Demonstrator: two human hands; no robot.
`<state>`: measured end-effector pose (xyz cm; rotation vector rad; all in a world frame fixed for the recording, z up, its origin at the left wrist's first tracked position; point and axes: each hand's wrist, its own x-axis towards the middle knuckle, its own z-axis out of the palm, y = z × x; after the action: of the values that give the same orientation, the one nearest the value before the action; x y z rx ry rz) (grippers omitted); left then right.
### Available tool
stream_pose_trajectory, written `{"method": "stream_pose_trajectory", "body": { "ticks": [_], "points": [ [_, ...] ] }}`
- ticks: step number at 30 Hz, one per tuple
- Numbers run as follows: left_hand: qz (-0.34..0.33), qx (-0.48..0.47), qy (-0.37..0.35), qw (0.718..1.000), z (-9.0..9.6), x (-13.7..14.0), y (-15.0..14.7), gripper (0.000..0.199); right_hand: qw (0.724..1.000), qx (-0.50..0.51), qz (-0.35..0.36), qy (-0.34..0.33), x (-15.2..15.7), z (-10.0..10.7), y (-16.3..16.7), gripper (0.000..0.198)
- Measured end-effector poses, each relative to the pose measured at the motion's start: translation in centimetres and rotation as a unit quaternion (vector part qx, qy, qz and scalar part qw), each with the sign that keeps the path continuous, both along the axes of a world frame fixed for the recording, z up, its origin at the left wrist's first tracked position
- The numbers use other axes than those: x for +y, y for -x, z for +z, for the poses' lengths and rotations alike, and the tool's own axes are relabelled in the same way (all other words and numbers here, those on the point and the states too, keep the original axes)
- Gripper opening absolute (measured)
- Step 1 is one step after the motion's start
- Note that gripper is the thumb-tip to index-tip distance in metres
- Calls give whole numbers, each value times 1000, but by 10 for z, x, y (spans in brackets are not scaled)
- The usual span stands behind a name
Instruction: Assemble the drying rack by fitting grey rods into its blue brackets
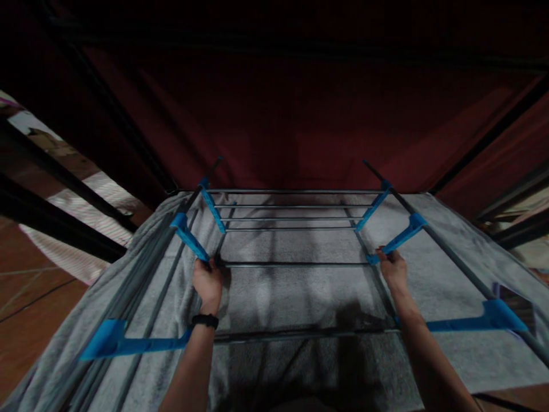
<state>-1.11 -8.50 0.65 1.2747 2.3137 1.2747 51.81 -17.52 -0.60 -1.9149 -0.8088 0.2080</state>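
Observation:
A rack frame of grey metal tubes (295, 265) and blue plastic brackets stands between my arms. My left hand (207, 283), with a black band on the wrist, is closed round the lower end of a left-side bracket (191, 240), where a crossbar meets it. On the opposite side, my right hand (392, 270) pinches the matching right-side bracket (402, 236) near its lower end. Several thin crossbars (291, 220) join the far pair of brackets. Closer to me are a near left bracket (146, 345) and a near right bracket (458, 325), with a tube running behind my forearms.
Grey fleecy cloth (274, 297) lies under the frame. Several loose tubes (141, 280) rest along its left side. Dark red fabric (291, 126) with black poles (115, 120) rises behind. A flat dark-and-white item (517, 309) lies at right. Tiled floor (26, 309) shows at left.

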Motion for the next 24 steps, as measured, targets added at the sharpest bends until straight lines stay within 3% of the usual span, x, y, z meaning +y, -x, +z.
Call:
{"method": "stream_pose_trajectory", "body": {
  "ticks": [24],
  "points": [
    [-10,-5,9,1000,-6,-9,-3,8,999,-20,8,30,-2,-14,-15,49]
  ]
}}
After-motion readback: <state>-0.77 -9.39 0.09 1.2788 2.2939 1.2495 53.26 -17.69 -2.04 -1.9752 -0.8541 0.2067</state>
